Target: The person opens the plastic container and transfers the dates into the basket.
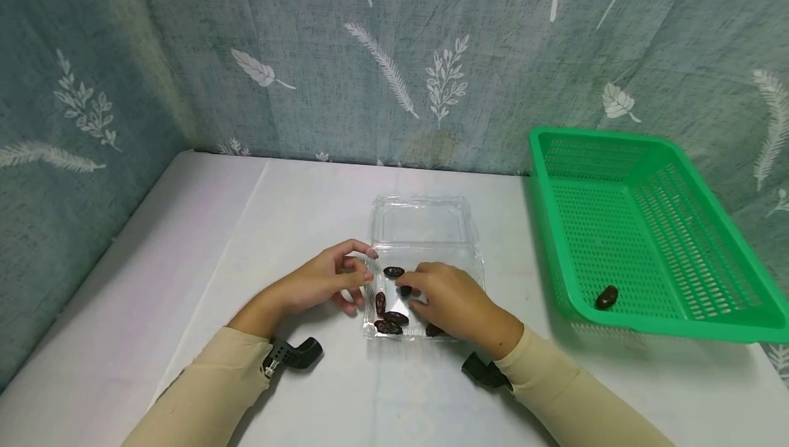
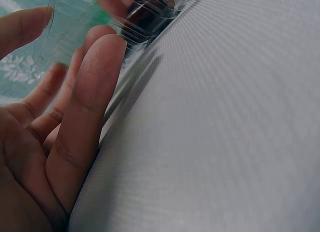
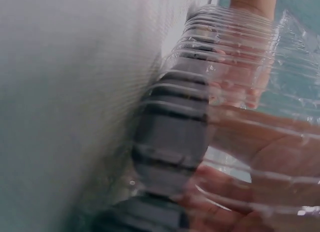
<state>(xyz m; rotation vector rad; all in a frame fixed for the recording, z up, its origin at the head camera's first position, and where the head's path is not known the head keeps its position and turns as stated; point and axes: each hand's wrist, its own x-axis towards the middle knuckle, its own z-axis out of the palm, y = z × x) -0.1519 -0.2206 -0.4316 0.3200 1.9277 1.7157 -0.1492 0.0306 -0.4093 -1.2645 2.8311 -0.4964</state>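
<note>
A clear plastic clamshell box lies on the table with its lid folded back, away from me. Several dark, wrinkled dates lie inside, mostly along the left and near side. My left hand is at the box's left edge, its fingers loosely bent and thumb tip right at the rim. Reaching down into the box, my right hand pinches a date between fingertips and thumb. Another date is partly hidden under that hand. In the right wrist view, a date shows blurred through the ribbed wall.
On the right stands a green perforated basket with one date at its near side. A leaf-patterned cloth hangs behind the white-covered table. Dark wrist cameras sit at both sleeves.
</note>
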